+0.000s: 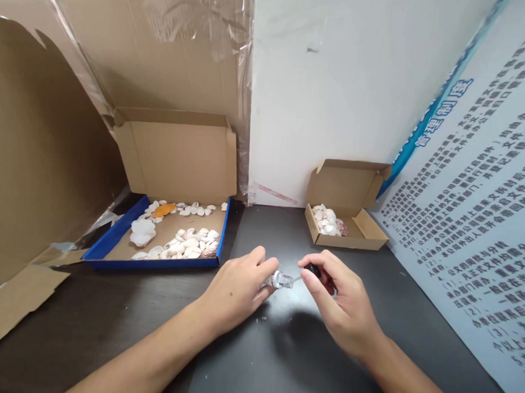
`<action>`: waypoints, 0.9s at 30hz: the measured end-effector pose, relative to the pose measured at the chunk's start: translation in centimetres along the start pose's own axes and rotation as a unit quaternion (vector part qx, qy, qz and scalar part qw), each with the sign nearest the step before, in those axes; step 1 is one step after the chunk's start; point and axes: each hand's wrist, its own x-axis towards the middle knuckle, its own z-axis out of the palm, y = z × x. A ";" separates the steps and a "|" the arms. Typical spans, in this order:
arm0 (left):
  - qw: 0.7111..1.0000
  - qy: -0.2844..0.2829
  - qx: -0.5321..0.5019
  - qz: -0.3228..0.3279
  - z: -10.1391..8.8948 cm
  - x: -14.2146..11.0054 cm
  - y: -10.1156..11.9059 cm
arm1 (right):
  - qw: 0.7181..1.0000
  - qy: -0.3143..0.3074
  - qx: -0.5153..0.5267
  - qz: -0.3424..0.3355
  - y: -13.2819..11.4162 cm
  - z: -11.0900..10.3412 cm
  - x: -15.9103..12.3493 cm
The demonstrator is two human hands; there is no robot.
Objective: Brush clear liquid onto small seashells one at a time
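My left hand (242,287) is closed around a small clear bottle (283,280), which lies tilted with its open threaded neck toward the right. Between the thumb and fingers of my right hand (339,296) is a black cap (314,269). A thin applicator stem (297,278) runs from the cap to the bottle's mouth; whether its tip is inside I cannot tell. My left fingers hide most of the bottle's body. Both hands are just above the dark table.
A blue-edged cardboard box (151,267) at left holds white shells (192,244) and an orange shell (164,210). A smaller brown box (351,242) at right holds more white shells (325,220). A white wall (321,105) stands behind; a printed poster (479,204) borders the right.
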 end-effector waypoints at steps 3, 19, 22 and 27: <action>1.000 -0.001 0.008 -0.002 -0.1 0.0 0.1 | 0.999 0.003 -0.015 -0.029 -0.2 0.0 -0.1; 1.000 -0.001 0.024 0.000 -0.5 -0.1 0.1 | 0.968 -0.004 0.145 0.203 0.2 0.4 0.4; 1.000 -0.002 0.012 -0.005 -0.7 -0.2 0.2 | 0.955 -0.009 0.180 0.235 0.6 0.6 0.4; 1.000 -0.005 -0.009 -0.013 -0.9 -0.2 0.2 | 0.943 -0.017 0.193 0.269 1.5 0.8 0.2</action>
